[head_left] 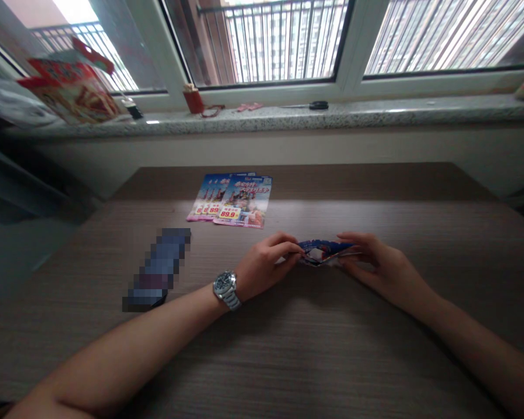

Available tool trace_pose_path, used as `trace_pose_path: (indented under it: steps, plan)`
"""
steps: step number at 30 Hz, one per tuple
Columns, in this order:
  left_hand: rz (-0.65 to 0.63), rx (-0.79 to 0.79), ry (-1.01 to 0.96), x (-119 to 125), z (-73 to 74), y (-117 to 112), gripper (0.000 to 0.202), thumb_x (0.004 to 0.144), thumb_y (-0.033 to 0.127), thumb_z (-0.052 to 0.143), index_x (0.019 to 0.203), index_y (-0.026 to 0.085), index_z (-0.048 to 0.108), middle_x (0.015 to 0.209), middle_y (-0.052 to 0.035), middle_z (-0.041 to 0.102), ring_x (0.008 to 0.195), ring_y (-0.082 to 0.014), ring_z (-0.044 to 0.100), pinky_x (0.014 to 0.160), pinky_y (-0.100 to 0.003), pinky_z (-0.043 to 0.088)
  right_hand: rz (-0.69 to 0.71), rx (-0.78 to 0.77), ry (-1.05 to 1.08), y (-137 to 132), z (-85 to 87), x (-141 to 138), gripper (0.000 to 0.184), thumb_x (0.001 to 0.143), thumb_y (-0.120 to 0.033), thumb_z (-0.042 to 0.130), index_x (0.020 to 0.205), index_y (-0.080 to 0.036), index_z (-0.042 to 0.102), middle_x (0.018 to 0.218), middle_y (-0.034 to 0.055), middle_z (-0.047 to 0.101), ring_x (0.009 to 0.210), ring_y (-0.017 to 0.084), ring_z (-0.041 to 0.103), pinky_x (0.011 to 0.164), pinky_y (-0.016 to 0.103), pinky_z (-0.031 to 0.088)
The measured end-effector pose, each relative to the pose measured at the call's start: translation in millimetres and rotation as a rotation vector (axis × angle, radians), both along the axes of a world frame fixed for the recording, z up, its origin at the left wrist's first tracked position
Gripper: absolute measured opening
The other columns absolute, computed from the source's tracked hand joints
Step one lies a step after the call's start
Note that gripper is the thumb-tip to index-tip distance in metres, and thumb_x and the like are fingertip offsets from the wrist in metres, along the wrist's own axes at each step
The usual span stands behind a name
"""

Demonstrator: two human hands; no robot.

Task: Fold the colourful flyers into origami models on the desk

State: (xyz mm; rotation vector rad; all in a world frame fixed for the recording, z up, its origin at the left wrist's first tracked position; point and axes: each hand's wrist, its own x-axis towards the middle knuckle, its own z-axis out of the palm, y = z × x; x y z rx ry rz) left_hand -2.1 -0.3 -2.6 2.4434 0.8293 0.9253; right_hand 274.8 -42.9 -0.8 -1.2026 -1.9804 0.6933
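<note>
A folded blue printed paper leaflet [325, 252] lies on the brown wooden table [375, 326] between my two hands. My left hand [264, 265], with a metal watch on its wrist, pinches the leaflet's left end with closed fingers. From the right, my right hand [382, 267] presses its fingers together on the leaflet's other end. A small stack of flat leaflets [231, 199] with a "89.9" price mark lies farther back on the table, apart from both hands.
A pixelated dark oblong object [157, 269] lies left of my left forearm. On the stone windowsill [375, 113] sit a red printed bag [72, 87], a small red box [193, 99] and black scissors [317, 105]. Barred windows run behind the sill.
</note>
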Motion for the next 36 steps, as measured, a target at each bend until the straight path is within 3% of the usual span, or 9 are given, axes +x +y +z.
trace_pose_path:
  steps: [5, 9, 14, 19, 25, 30, 36]
  plan:
    - [0.018, -0.005, 0.002, -0.5, 0.4, -1.0, 0.015, 0.096, 0.026, 0.059, 0.103, 0.018, 0.07, 0.107, -0.0079, 0.067, 0.093, -0.0152, 0.066, 0.087, -0.029, 0.056, -0.021, -0.048, 0.063, 1.2, -6.1, 0.4, 0.031, 0.089, -0.033, 0.068, 0.115, -0.024, 0.054, 0.102, 0.0067, 0.077, 0.088, 0.024, 0.077, 0.083, 0.038, 0.065]
    - [0.007, 0.019, 0.017, -0.6, 1.1, -1.4, 0.014, 0.096, 0.026, 0.059, 0.1, 0.018, 0.071, 0.107, -0.0073, 0.066, 0.092, -0.0146, 0.067, 0.085, -0.028, 0.057, -0.019, 0.008, 0.071, 0.5, -6.5, -0.1, 0.037, 0.089, -0.032, 0.068, 0.123, -0.026, 0.052, 0.103, 0.0057, 0.076, 0.085, 0.023, 0.077, 0.081, 0.039, 0.065]
    - [0.013, 0.032, 0.051, -1.4, -0.4, -1.4, 0.014, 0.097, 0.026, 0.059, 0.098, 0.018, 0.07, 0.109, -0.0075, 0.066, 0.09, -0.0141, 0.068, 0.084, -0.028, 0.057, -0.005, 0.103, -0.043, -0.7, 0.7, -1.5, 0.023, 0.093, -0.029, 0.061, 0.116, -0.026, 0.061, 0.101, 0.0046, 0.076, 0.084, 0.023, 0.076, 0.077, 0.038, 0.066]
    - [0.009, 0.041, 0.046, -1.1, -0.2, -1.6, 0.014, 0.096, 0.025, 0.06, 0.096, 0.018, 0.071, 0.111, -0.0078, 0.065, 0.09, -0.0142, 0.068, 0.083, -0.028, 0.058, -0.001, 0.132, -0.128, -0.6, 5.4, -0.9, 0.022, 0.093, -0.029, 0.061, 0.115, -0.026, 0.063, 0.102, 0.0046, 0.075, 0.087, 0.024, 0.075, 0.075, 0.038, 0.065]
    - [-0.016, 0.022, 0.046, -1.8, 0.4, -1.3, 0.017, 0.098, 0.025, 0.056, 0.102, 0.018, 0.071, 0.111, -0.0088, 0.065, 0.095, -0.0151, 0.067, 0.088, -0.029, 0.057, 0.014, 0.155, -0.142, 0.6, 5.4, -0.7, 0.023, 0.093, -0.028, 0.061, 0.116, -0.026, 0.063, 0.104, 0.0058, 0.074, 0.091, 0.024, 0.074, 0.077, 0.039, 0.064]
    - [-0.002, -0.026, 0.006, -2.7, 1.6, -3.1, 0.026, 0.096, 0.026, 0.06, 0.121, 0.02, 0.063, 0.114, -0.0081, 0.066, 0.098, -0.0158, 0.067, 0.09, -0.029, 0.057, 0.022, 0.235, -0.17, 1.7, 6.5, -1.4, 0.023, 0.092, -0.027, 0.06, 0.116, -0.028, 0.064, 0.105, 0.0056, 0.075, 0.093, 0.026, 0.074, 0.078, 0.041, 0.063]
    - [-0.015, -0.081, 0.003, -3.4, 4.3, -4.9, 0.024, 0.098, 0.027, 0.058, 0.119, 0.018, 0.064, 0.113, -0.0084, 0.067, 0.096, -0.0159, 0.068, 0.089, -0.029, 0.057, 0.05, 0.243, -0.212, 0.4, 4.5, 0.5, 0.031, 0.095, -0.025, 0.059, 0.125, -0.031, 0.059, 0.112, 0.0058, 0.073, 0.096, 0.025, 0.073, 0.082, 0.04, 0.062]
